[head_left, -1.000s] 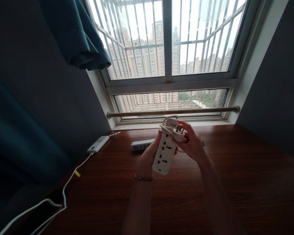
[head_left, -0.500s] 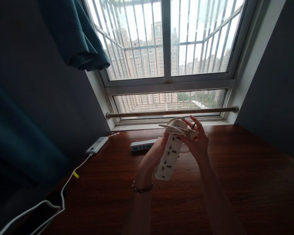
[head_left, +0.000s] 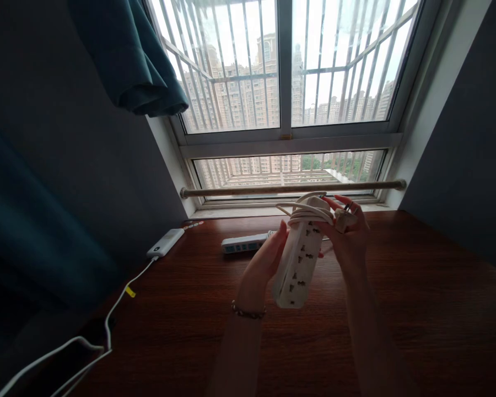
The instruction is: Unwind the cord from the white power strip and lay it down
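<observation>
A white power strip is held up over the dark wooden table, sockets facing me, its cord looped around the top end. My left hand grips the strip's left side. My right hand steadies the upper right of the strip and pinches its plug between the fingers.
A second power strip lies flat on the table near the window. A white power bank sits at the back left with a white cable running off the front left. A metal rod spans the window sill; a teal curtain hangs upper left.
Both hands have carried the strip to the right and turned it more upright. The plug has moved from the front of the strip round to its upper right.
</observation>
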Available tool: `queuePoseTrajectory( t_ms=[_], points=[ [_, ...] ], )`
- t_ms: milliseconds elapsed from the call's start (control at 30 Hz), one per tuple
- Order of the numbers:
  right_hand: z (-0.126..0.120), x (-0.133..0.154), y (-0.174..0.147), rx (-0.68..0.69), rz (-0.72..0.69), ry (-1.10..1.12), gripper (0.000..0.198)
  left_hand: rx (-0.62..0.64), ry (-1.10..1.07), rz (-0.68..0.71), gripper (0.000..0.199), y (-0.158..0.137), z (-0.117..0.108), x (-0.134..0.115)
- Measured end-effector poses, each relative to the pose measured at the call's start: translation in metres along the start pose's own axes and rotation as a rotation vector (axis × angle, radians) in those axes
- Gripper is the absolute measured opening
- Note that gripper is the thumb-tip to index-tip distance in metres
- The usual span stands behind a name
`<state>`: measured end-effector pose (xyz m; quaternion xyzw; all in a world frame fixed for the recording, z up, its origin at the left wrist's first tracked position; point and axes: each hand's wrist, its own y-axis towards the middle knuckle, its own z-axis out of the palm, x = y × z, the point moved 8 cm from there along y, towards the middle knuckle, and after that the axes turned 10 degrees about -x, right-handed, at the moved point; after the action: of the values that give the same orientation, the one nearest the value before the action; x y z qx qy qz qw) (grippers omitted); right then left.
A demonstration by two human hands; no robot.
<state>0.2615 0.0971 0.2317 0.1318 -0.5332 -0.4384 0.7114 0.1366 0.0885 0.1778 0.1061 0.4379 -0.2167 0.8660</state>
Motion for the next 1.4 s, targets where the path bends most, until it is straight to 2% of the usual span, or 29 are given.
queuePoseTrajectory(
  t_ms=[133, 233, 333, 567, 733, 900, 1033, 1200, 1400],
  points=[
    [0.004, 0.004, -0.003, 0.027, -0.010, -0.012, 0.057, -0.109, -0.027, 0.049, 0.052, -0.001, -0.005, -0.002],
    [0.008, -0.001, -0.007, 0.098, -0.027, -0.097, 0.064, -0.140, -0.004, 0.021, 0.056, 0.000, -0.011, -0.001],
    [0.013, -0.006, -0.010, 0.177, -0.040, -0.124, 0.071, -0.146, 0.030, -0.032, 0.062, 0.001, -0.016, -0.001],
    [0.011, 0.003, -0.005, 0.220, -0.079, -0.162, 0.077, -0.106, 0.025, -0.063, 0.064, -0.007, -0.011, 0.005],
    [0.006, -0.002, -0.004, 0.177, -0.017, -0.112, 0.075, -0.103, -0.064, -0.015, 0.056, -0.004, -0.008, 0.007],
    [0.015, -0.011, -0.010, 0.254, -0.013, -0.138, 0.073, -0.084, -0.158, 0.005, 0.046, 0.017, -0.025, 0.011],
    [0.017, -0.013, -0.010, 0.306, -0.063, -0.216, 0.074, -0.099, -0.127, -0.066, 0.050, 0.022, -0.036, 0.016],
    [0.015, -0.012, -0.008, 0.295, -0.117, -0.270, 0.076, -0.167, -0.065, 0.002, 0.051, 0.007, -0.027, 0.006],
    [0.013, -0.005, -0.009, 0.253, -0.131, -0.281, 0.075, -0.202, -0.053, -0.053, 0.056, -0.003, -0.018, 0.012]
  ],
)
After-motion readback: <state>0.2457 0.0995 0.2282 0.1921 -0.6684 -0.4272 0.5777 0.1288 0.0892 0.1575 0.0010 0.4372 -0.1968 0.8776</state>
